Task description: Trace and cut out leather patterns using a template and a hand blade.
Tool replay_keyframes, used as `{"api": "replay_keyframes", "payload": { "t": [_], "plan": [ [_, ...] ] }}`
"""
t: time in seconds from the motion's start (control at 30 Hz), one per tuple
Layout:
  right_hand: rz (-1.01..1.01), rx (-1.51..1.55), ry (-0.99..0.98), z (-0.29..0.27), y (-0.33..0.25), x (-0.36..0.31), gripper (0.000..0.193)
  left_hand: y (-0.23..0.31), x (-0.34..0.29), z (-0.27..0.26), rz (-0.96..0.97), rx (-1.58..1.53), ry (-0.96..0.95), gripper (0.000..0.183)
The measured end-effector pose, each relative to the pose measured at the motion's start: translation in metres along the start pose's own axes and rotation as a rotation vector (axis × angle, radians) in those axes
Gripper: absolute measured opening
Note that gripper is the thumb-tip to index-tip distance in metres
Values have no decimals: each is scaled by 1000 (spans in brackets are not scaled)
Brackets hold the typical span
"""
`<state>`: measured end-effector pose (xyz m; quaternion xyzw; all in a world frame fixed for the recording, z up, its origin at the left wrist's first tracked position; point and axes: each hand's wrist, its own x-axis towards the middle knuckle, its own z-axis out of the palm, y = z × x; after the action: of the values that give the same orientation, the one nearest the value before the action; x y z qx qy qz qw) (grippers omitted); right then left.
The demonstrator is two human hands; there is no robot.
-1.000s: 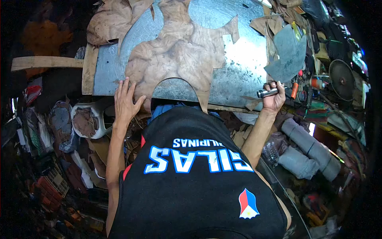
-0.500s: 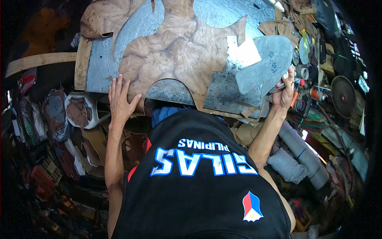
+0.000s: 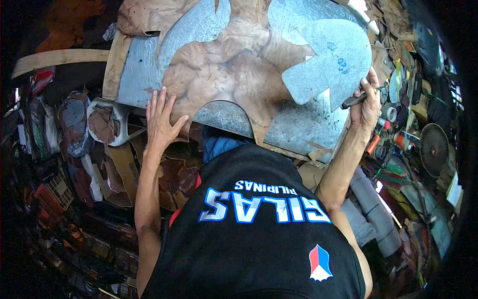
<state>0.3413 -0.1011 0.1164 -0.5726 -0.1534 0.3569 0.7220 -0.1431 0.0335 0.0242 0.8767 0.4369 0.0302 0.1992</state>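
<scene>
A brown piece of leather [image 3: 226, 74] with curved cut-outs lies over a scratched metal sheet on the worktable [image 3: 137, 67]. My left hand [image 3: 163, 119] rests flat on the leather's near left edge, fingers stretched out and thumb apart. My right hand [image 3: 366, 107] grips the right edge of a flat grey template [image 3: 328, 55], rounded at the far end, with a notch on its left side and handwritten marks. The same hand also keeps a slim dark-handled tool [image 3: 352, 101] in its fingers; its exact kind is unclear. The template covers part of the leather's right side.
Tape rolls [image 3: 390, 114], an orange-handled item [image 3: 373, 144] and a round dark disc [image 3: 433, 149] crowd the right side. A white plastic stool [image 3: 122, 117] with leather scraps stands at left. A wooden strip [image 3: 115, 65] edges the table. Grey rolls [image 3: 373, 204] lie at lower right.
My right hand has lifted and turned the template, bringing it left over the leather's right part. My left hand stays on the leather. The whole view has shifted slightly.
</scene>
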Motion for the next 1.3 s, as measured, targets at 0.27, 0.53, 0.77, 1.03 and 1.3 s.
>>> {"api": "replay_keyframes", "payload": {
  "t": [0.27, 0.53, 0.77, 1.03, 1.3],
  "plan": [
    [10, -7, -35, 21, 13, 1, 43, -1, 1, -1, -5, -3, -22, 68],
    [179, -479, 146, 43, 94, -24, 39, 0, 2, -4, -4, 19, -53, 69],
    [213, -702, 120, 34, 98, -63, 35, 46, 38, -7, 22, -112, 148, 63],
    [363, -815, -6, 38, 104, -58, 43, 69, 134, 43, 319, -129, 60, 83],
    [354, -794, -33, 30, 112, -57, 53, 75, 147, 49, 420, -132, 26, 79]
  ]
}}
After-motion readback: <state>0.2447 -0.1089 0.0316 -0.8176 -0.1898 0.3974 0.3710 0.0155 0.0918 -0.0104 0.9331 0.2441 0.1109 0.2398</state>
